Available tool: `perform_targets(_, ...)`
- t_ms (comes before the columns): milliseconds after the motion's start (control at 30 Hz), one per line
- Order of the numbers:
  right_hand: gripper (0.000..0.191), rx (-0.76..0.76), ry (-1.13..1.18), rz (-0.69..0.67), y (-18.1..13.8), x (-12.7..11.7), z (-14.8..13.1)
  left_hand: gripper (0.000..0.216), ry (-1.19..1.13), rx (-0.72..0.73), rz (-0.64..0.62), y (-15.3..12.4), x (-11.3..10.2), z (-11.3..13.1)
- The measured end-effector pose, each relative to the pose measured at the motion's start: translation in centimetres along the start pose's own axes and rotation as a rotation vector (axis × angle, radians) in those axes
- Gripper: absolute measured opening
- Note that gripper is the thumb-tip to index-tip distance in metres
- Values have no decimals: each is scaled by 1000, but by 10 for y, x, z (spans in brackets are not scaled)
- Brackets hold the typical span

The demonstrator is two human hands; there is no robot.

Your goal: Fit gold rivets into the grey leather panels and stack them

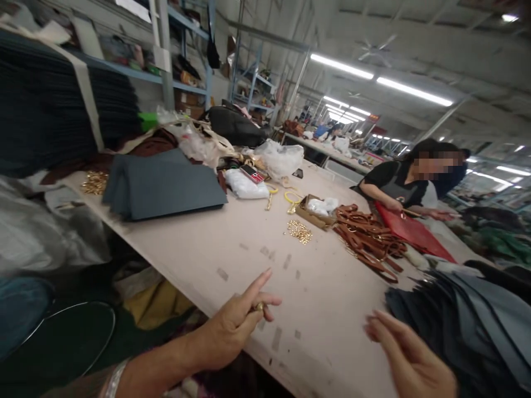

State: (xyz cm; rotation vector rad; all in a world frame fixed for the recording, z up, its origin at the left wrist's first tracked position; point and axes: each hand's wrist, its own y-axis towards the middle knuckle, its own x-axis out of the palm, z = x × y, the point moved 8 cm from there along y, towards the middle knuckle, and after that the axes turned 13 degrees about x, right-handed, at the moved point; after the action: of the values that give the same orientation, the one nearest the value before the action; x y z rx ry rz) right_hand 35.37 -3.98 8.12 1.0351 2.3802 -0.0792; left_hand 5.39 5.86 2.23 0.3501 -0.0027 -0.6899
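Note:
My left hand (232,329) is above the near edge of the pale table (332,276), index finger stretched out. A small gold-coloured metal piece (260,306) shows between its thumb and bent fingers. My right hand (415,354) is at the lower right with its fingers pressed together; whatever they may hold is hidden and the fingertips are blurred. Beside it lies a fanned stack of dark blue-grey sheets (464,315). A scatter of small gold metal pieces (299,232) lies beyond my hands, mid-table.
Folded dark grey sheets (174,185) lie at the table's left, near a gold heap (94,182). Brown straps (365,237) and a cardboard box (317,213) are at right. Across the table, a co-worker (398,182) handles a red bag (415,232). A phone (252,173) rests on plastic.

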Motion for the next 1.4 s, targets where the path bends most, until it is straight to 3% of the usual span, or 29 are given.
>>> perform_targets(133,19,-279,36,-353,-64,125,-53,60,141,123,-21,-2,-4,8)
perform_targets(200,16,-373,80,-418,-88,162,-77,60,184,169,-17,-6,-10,7)
perform_targets(267,16,-430,108,-407,-101,181,-93,61,214,205,9,-9,-18,5)
perform_targets(500,17,-430,64,-414,-105,206,-102,68,353,235,85,-18,-37,-5)
perform_targets(800,16,-420,-31,-382,-108,217,-96,76,397,255,107,-18,-38,-20)
perform_targets(1100,17,-239,38,-415,-98,227,-80,76,391,275,131,-17,-36,-22)
perform_targets(1300,17,-95,119,-425,-91,234,-61,70,300,219,128,-14,-33,-26)
perform_targets(1400,22,-23,201,-443,-90,237,-60,60,182,136,202,-10,-38,-29)
